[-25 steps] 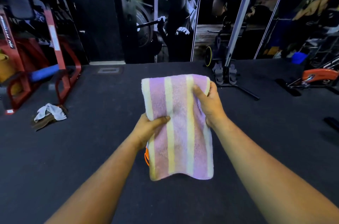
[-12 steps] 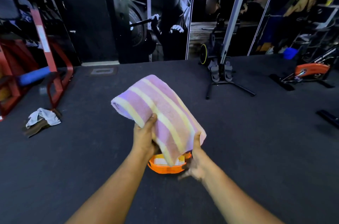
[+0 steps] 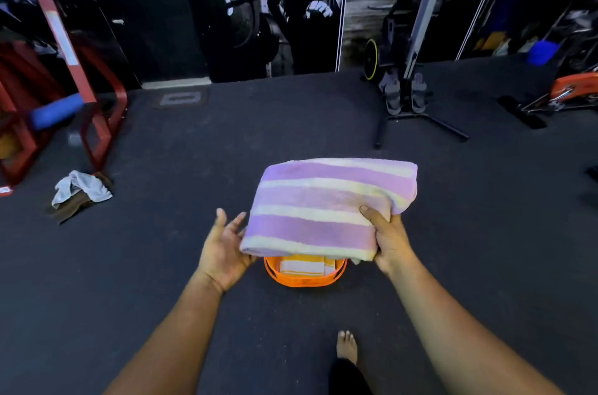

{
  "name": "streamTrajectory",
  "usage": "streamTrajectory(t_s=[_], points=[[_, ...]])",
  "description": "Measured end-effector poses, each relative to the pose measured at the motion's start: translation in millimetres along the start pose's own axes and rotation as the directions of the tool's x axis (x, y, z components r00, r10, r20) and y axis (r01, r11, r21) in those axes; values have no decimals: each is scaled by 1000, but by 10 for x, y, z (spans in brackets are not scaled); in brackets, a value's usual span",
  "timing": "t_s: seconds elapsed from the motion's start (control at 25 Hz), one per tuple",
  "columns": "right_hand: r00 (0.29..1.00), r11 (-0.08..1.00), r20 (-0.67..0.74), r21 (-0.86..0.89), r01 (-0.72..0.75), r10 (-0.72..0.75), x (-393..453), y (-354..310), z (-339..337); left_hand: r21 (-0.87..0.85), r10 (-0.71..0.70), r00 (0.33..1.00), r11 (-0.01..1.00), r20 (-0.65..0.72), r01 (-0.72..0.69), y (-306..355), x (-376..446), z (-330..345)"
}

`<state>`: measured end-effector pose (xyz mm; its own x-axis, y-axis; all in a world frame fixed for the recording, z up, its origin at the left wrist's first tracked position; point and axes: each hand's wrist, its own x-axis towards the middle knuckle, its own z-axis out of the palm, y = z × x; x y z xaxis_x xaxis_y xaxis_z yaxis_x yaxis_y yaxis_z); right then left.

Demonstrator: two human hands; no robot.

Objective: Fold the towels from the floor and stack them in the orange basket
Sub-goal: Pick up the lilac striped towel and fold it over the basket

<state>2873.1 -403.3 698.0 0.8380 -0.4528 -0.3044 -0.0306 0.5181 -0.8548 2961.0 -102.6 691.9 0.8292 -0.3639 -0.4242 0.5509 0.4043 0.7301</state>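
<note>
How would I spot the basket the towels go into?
Find the folded purple-and-cream striped towel gripped by the right hand. Just beneath its near edge, on the dark floor, sits the orange basket, the only bright orange tub there, already holding a yellow-striped towel.

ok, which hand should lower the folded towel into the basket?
Right. The right hand already grips the striped towel at its right edge, directly above the orange basket. The left hand is open beside the towel's left edge, so probably only steadies.
</note>
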Motion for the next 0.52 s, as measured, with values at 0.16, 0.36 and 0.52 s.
streamTrajectory(t_s=[0.16, 0.36, 0.52], points=[[999, 980, 45, -198, -14, 23, 764, 132, -207, 266, -224, 965, 930, -135, 253, -31, 807, 68], [979, 900, -157, -394, -186, 133, 2026, 710, -556, 462, -86, 886, 828, -457, 318, -541, 2082, 325], [922, 818, -277, -438, -373, 272, 2795, 1326, -883, 486, 15, 809, 806, -588, 338, -1046, 2830, 151]])
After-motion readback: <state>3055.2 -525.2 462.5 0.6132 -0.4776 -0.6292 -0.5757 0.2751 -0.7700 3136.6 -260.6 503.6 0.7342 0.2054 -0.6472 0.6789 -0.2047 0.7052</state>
